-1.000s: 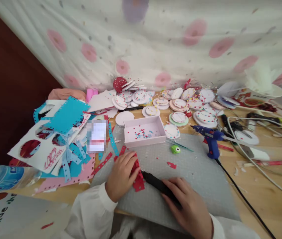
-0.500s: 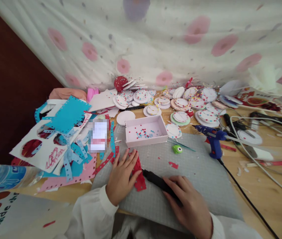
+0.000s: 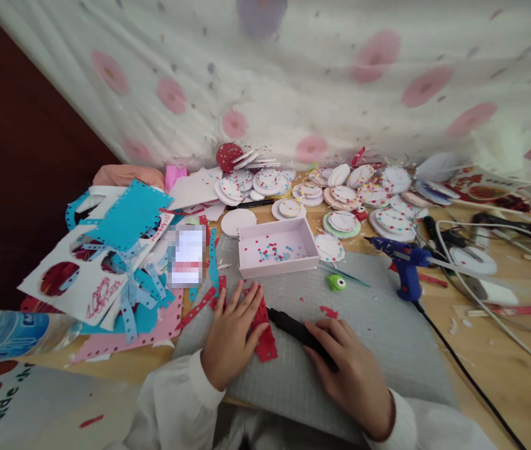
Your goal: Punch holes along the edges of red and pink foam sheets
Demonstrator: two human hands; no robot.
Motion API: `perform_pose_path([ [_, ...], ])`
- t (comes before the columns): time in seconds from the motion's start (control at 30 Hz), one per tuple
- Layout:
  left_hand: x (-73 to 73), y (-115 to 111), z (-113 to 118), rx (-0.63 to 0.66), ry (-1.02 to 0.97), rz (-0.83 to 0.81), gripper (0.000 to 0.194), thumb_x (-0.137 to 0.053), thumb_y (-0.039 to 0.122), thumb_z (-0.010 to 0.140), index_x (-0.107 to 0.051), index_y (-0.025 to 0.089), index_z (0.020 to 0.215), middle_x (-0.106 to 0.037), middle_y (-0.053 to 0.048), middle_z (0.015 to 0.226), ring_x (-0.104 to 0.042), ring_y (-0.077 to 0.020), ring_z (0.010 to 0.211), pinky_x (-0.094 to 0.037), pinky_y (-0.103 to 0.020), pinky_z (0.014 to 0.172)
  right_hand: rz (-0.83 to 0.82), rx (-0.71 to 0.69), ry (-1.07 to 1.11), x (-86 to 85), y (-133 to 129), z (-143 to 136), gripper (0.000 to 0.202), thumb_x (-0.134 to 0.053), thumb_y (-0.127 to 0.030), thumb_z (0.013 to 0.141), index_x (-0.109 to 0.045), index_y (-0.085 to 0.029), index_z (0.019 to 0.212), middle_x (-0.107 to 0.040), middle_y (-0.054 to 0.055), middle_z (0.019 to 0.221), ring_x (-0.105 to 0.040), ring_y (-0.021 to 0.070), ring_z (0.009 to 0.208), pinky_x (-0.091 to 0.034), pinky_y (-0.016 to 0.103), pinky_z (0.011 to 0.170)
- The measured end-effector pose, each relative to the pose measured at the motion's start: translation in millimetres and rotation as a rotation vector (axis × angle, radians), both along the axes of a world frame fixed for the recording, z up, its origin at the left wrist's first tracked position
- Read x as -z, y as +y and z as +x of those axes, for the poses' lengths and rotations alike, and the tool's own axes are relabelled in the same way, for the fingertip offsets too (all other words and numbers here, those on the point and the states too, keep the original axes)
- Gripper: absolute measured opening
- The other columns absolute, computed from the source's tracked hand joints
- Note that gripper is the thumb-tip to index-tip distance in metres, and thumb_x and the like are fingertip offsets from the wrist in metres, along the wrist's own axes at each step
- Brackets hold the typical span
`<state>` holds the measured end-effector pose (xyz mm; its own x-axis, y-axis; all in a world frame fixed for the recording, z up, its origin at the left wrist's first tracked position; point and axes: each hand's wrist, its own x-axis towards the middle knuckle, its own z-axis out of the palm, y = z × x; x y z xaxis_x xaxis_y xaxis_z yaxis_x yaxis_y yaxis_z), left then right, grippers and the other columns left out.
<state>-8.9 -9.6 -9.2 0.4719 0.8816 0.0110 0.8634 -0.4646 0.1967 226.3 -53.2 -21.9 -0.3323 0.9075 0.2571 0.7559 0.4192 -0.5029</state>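
My left hand (image 3: 232, 337) lies flat with its fingers spread, pressing on a strip of red punched paper (image 3: 266, 337) on the grey cutting mat (image 3: 368, 350). In my right hand (image 3: 352, 375) is a black-handled tool (image 3: 299, 330). Its thin tip points at the red paper's right edge; whether they touch is hard to tell. Beyond the hands stands an open pinkish-white box (image 3: 277, 267) with small red and blue bits inside. A green punch (image 3: 336, 282) and a red scrap (image 3: 328, 311) lie on the mat.
A blue glue gun (image 3: 406, 262) with its black cord stands at the right, near white cables. Decorated paper discs (image 3: 392, 220) line the back. Blue paper (image 3: 129, 212), a phone (image 3: 187, 256) and a plastic bottle (image 3: 17, 334) are at the left.
My right hand and the black tool have shifted slightly left and up along the red paper's edge. My left hand stays on the paper. The whole view has moved slightly.
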Motion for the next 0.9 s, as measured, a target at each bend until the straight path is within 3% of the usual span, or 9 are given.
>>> perform_pose_path([
  [0.9, 0.0, -1.1, 0.8, 0.019, 0.033, 0.010, 0.057, -0.040, 0.034, 0.095, -0.024, 0.017, 0.148, -0.031, -0.005, 0.152, -0.021, -0.0287, 0.143, -0.018, -0.056, 0.114, -0.040, 0.035, -0.023, -3.2, 29.7, -11.6, 0.029, -0.054, -0.018, 0.087, -0.058, -0.018, 0.116, -0.060, 0.010, 0.100, -0.056, 0.0241, 0.090, -0.055, 0.039, 0.073],
])
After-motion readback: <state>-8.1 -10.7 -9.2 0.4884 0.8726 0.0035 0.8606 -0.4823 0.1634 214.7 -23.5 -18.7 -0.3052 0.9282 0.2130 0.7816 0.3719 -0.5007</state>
